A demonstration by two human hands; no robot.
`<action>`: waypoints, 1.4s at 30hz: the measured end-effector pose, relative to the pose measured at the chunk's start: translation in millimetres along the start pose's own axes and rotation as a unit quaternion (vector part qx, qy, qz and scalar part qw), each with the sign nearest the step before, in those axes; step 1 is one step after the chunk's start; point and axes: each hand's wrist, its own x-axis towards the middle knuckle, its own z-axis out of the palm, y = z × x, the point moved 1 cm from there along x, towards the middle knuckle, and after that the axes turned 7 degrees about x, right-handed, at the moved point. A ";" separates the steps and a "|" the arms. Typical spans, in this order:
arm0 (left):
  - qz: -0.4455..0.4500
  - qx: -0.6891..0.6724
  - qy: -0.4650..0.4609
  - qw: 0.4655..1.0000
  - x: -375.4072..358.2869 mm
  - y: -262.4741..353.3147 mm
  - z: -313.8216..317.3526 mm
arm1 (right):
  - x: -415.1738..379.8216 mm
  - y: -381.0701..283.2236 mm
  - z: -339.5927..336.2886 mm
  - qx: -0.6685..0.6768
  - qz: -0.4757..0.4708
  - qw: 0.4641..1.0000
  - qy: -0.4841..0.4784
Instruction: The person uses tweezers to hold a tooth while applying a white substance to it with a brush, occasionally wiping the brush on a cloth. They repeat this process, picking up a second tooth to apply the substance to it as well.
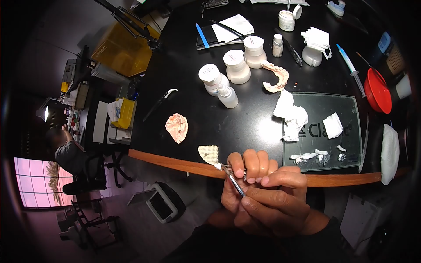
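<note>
My right hand (pixel 278 201) pinches a thin metal tool (pixel 236 183) that slants up and left, with a small white piece (pixel 219 167) near its upper end. Close against it, my left hand (pixel 239 179) has its fingers curled around something small and mostly hidden. Both hands are together in front of the wooden table edge (pixel 175 163). Just up and left of them lies a beige mesh piece (pixel 208 154). Farther left on the black table is a pink cast (pixel 176 128). A horseshoe-shaped dental model (pixel 277 77) lies farther back.
White-capped bottles (pixel 237 66) stand mid-table. At the right are a glass plate (pixel 320 101) with crumpled tissue (pixel 293 116), a syringe (pixel 351 69), a red bowl (pixel 378 91) and a white pad (pixel 389 154). Another person (pixel 70 151) sits at a far-left bench.
</note>
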 end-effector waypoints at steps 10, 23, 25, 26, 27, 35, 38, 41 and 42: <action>-0.011 0.014 0.021 1.000 0.7 3.0 6.1 | -2.2 1.5 -3.7 -0.047 -0.012 0.998 -0.031; -0.009 0.012 0.019 1.000 0.1 2.5 4.7 | -1.7 2.6 -1.7 -0.029 -0.045 0.999 -0.008; -0.007 0.011 0.020 1.000 0.1 2.4 5.0 | -1.8 0.9 1.7 -0.012 -0.024 1.000 0.007; -0.004 0.009 0.019 1.000 0.1 1.8 4.6 | -1.8 0.3 2.6 -0.004 -0.013 1.000 0.016; -0.002 0.008 0.018 1.000 0.1 1.5 4.4 | -2.0 0.5 1.7 -0.008 -0.017 1.000 0.009; -0.010 0.010 0.014 1.000 1.1 3.1 5.2 | -0.4 1.4 -6.1 -0.039 -0.012 0.998 -0.047; -0.009 0.017 0.013 1.000 1.1 3.0 5.2 | -1.5 2.1 -1.7 -0.033 -0.003 0.999 -0.024; -0.005 0.012 0.007 1.000 0.9 2.1 3.2 | -3.8 1.6 -3.0 -0.053 -0.012 0.998 -0.029; -0.003 0.008 0.005 1.000 0.8 1.6 2.5 | -3.4 1.5 -3.0 -0.049 -0.008 0.998 -0.029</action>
